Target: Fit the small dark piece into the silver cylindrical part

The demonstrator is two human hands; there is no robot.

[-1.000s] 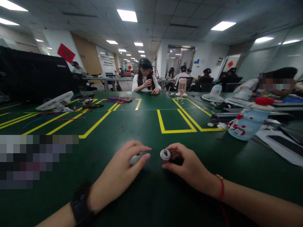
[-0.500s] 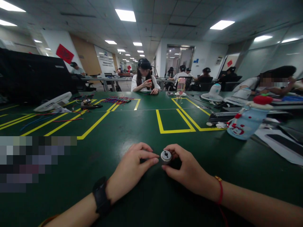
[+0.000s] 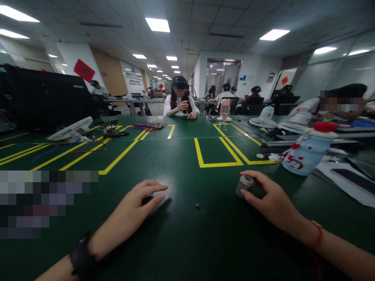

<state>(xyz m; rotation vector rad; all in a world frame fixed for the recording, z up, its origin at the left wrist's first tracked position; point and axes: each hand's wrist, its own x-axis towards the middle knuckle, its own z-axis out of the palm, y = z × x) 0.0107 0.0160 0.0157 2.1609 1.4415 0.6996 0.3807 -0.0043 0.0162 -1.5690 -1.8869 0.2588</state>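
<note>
My right hand [image 3: 268, 195] grips a short grey metal cylinder [image 3: 244, 187] between thumb and fingers. The cylinder stands upright or nearly so, low over the green table or touching it; which one I cannot tell. A tiny dark ring-shaped piece [image 3: 197, 205] lies on the tabletop between my hands. My left hand [image 3: 137, 207] is to the left of that piece, fingers stretched out and thumb apart, holding nothing. On its wrist is a black watch band.
Yellow tape lines [image 3: 221, 164] mark the green table [image 3: 164, 246]. A blue bottle with a red top [image 3: 306, 152] stands at the right near papers [image 3: 345, 181]. Coloured wires [image 3: 149, 125] and a white fan [image 3: 70, 128] lie at the left. A person [image 3: 181, 99] sits opposite.
My right hand has moved right with the metal cylinder. My left hand has drawn back to the left, and the tiny ring-shaped piece now shows on the table between them.
</note>
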